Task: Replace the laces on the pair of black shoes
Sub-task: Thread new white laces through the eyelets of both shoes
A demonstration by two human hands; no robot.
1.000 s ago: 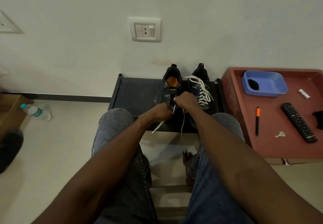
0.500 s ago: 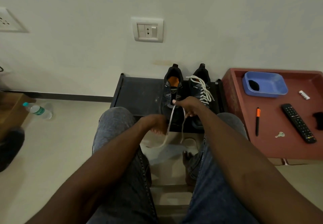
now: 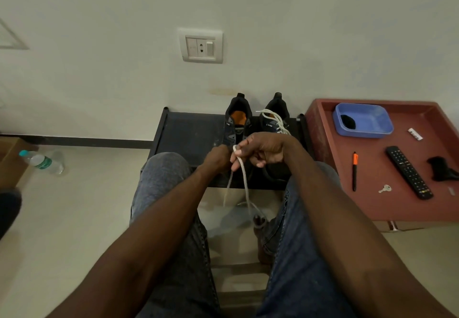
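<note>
Two black shoes stand side by side on a low black rack against the wall. The left shoe has an orange insole and no lace showing in its upper eyelets. The right shoe is laced with a white lace. My right hand pinches a loose white lace near its top; two strands hang down toward the floor. My left hand is curled beside it at the toe of the left shoe and seems to hold the other strand.
A red-brown table on the right holds a blue tray, an orange-capped pen, a key and a remote. A water bottle lies on the floor at left. My knees flank the rack's front edge.
Both hands have drawn back from the left shoe toward me, pulling the white lace out so its strands now hang long below my hands. My left hand rose again to meet the right.
</note>
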